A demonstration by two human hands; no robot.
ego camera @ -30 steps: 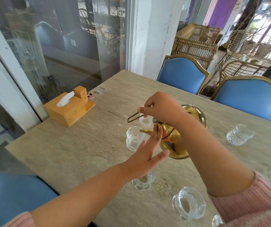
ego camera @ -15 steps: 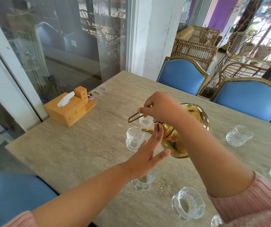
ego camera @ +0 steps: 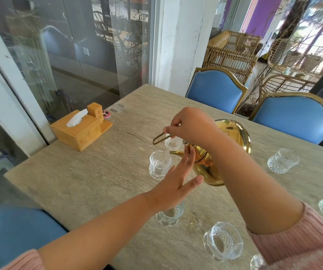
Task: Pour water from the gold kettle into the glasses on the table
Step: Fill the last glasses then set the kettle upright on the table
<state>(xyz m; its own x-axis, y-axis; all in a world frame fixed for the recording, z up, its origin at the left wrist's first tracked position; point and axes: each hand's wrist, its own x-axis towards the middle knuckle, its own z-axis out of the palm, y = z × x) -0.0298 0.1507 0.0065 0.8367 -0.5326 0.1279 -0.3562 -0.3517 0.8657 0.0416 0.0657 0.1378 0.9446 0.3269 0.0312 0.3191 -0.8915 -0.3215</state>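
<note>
At centre left a wooden tissue box [ego camera: 80, 131] sits on the stone table [ego camera: 90, 176]. Mid-frame, a ribbed clear glass [ego camera: 159, 167] stands just under the thin spout [ego camera: 176, 152] of the gold kettle [ego camera: 232, 135], which is shiny, round-bellied and tipped leftward. The left hand [ego camera: 178, 184] lies flat-fingered against its front. The right hand [ego camera: 191, 127] grips its wire handle [ego camera: 157, 138] above. Further glasses [ego camera: 282, 160] stand at right.
</note>
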